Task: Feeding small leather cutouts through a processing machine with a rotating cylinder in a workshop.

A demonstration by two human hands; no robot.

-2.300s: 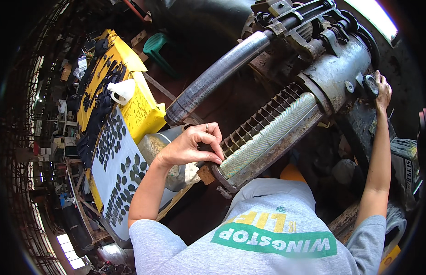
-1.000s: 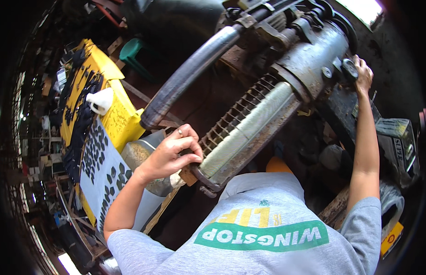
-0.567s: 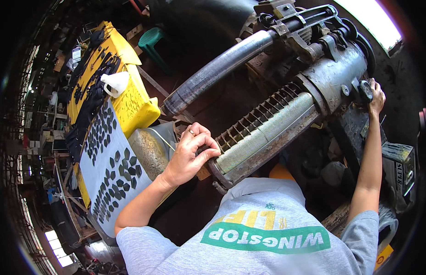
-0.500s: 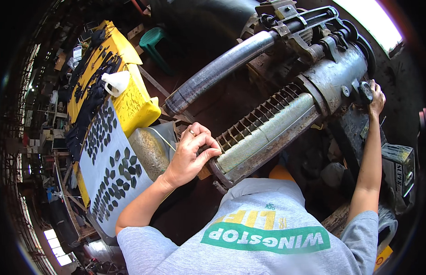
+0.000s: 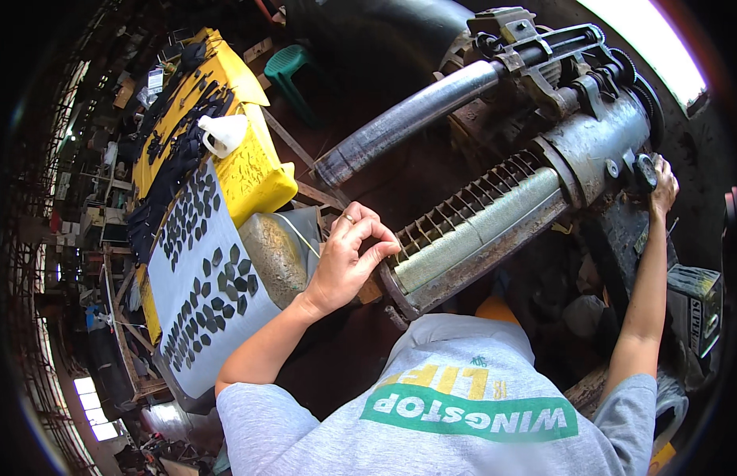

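A heavy metal machine [image 5: 606, 131] has a long lower arm with a ribbed, coil-like wire row [image 5: 471, 198] beside a rough, pale greenish strip [image 5: 479, 234]. At the arm's near end, my left hand [image 5: 344, 266] pinches thumb and forefinger together by the first ribs. Whatever lies between those fingertips is too small to make out. Farther right, my right hand [image 5: 663, 186] rests with curled fingers against the machine's side, close to a round dark knob [image 5: 645, 170]. What it grips is hidden. A polished metal roller [image 5: 408, 119] extends above the lower arm, apart from both hands.
On the left, dark flat pieces [image 5: 213, 305] lie in rows on a whitish sheet [image 5: 166, 278]. Behind them are a yellow-covered table [image 5: 261, 178], a white jug [image 5: 224, 133] and a green stool [image 5: 287, 63]. A box-shaped container [image 5: 694, 317] stands at right.
The whole view has shifted, so the machine and table appear farther right. Both hands keep their places at the machine, with the left thumb and forefinger still pinched.
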